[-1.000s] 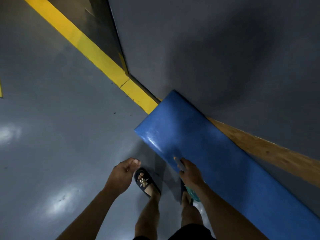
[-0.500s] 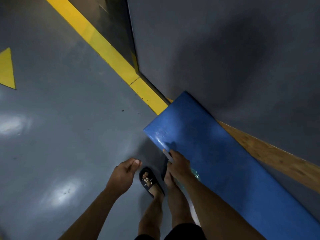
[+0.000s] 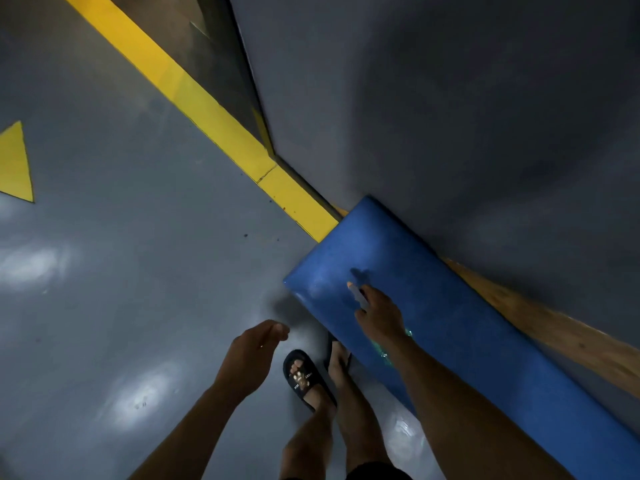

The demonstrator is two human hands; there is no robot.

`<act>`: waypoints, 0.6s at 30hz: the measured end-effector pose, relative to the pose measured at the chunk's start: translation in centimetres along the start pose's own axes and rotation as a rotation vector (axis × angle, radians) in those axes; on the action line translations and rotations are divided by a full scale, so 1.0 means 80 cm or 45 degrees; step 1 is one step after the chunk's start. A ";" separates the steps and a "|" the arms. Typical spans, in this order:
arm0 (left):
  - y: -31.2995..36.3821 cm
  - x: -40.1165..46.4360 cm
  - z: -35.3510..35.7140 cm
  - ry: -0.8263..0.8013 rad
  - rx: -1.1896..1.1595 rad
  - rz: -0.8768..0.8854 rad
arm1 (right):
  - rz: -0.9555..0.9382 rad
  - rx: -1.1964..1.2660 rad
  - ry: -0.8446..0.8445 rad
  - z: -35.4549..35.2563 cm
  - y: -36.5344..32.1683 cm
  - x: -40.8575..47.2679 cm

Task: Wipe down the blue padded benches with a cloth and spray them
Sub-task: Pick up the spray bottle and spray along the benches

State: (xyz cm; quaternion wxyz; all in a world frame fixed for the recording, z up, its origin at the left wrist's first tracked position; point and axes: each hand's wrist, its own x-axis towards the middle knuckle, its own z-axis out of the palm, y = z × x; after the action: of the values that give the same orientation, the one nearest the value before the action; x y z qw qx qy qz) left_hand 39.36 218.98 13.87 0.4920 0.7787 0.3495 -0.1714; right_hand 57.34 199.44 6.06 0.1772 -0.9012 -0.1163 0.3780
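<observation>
The right hand [image 3: 379, 315] hangs over the near end of the blue padded bench [image 3: 467, 327], its fingers curled round a spray bottle [image 3: 384, 337] whose pale nozzle pokes out ahead of the knuckles and whose greenish body shows under the wrist; how tightly the fingers grip cannot be told from above. The nozzle points at the patch of padding just beyond the fingertips, toward the bench's end, so the step in hand is judged to be spraying that end. To do it well, the person should keep the nozzle a little clear of the padding, aim it down at the seat rather than at the grey wall [image 3: 450, 116] on the far side of the fingers, and sweep along the bench so the mist lands evenly instead of pooling. The left hand [image 3: 251, 358] floats apart over the grey floor [image 3: 121, 271], its fingers relaxed, loosely bent and close together, holding nothing; no cloth is seen in it or anywhere, so one must be fetched before wiping. Counted: one bench in view, one bottle, two hands, two feet, the left one in a dark sandal [image 3: 304, 379], one yellow floor stripe [image 3: 207, 105], one yellow triangle [image 3: 15, 164], and one wooden strip [image 3: 554, 327] behind the bench.
</observation>
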 end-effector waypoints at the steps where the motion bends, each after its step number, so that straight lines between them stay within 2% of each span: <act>1: 0.007 0.006 0.002 -0.013 0.014 0.004 | 0.009 -0.013 -0.001 -0.005 0.004 0.005; 5: 0.032 0.027 0.011 -0.050 0.062 0.031 | 0.049 0.015 0.065 -0.025 0.022 0.021; 13: 0.073 0.052 0.021 -0.067 0.113 -0.001 | 0.127 0.276 0.161 -0.086 0.043 0.062; 18: 0.094 0.059 0.021 -0.060 0.149 -0.021 | 0.157 0.173 0.175 -0.112 0.046 0.076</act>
State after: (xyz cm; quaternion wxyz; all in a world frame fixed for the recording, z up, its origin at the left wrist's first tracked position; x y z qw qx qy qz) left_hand 48.12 217.26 15.07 0.4523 0.7990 0.3338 -0.2137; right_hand 68.28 196.13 6.49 0.2218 -0.9163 -0.0225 0.3326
